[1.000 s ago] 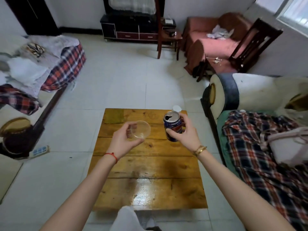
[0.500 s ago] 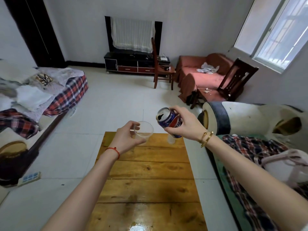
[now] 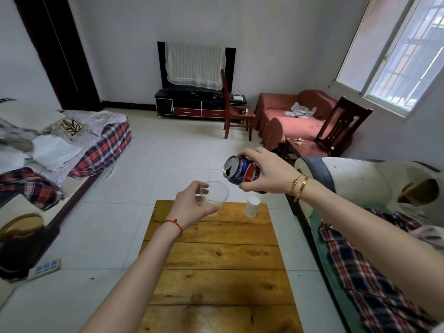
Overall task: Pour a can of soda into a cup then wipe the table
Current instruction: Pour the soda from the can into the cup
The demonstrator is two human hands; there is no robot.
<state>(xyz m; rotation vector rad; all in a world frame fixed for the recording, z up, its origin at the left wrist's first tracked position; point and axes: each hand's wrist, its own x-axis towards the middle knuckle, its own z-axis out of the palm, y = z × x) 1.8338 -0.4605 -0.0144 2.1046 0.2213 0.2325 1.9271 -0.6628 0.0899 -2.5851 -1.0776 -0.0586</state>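
Head view: both hands are raised above the far end of the wooden table (image 3: 216,260). Left hand (image 3: 192,205) is wrapped around a clear plastic cup (image 3: 215,195), thumb and fingers closed on its wall, mouth up and leaning slightly toward the can. Right hand (image 3: 266,174) is clamped on a blue soda can (image 3: 240,170), gripped from above and behind and tipped well over to the left; the opened tab hole faces down toward the cup rim. Can mouth sits just above and to the right of the rim, not touching. No stream is visible, and I cannot tell whether any liquid is in the cup; it looks empty or nearly so. A small white capped bottle (image 3: 252,207) stands on the far right corner of the table, below the can. No cloth for wiping is identifiable on the table. Risks, as judged: (1) the opening is offset from the cup centre, so a first gush at this steep tilt could overshoot or run down the outside wall onto the left fingers and the boards; (2) the cup is thin, held in mid-air by a side pinch, so added weight or a tighter squeeze could deform it and slop soda over the rim; (3) a fast pour would foam up past the rim; (4) lowering the right hand could knock the white bottle. Bring opening over centre, reduce tilt, pour slowly.
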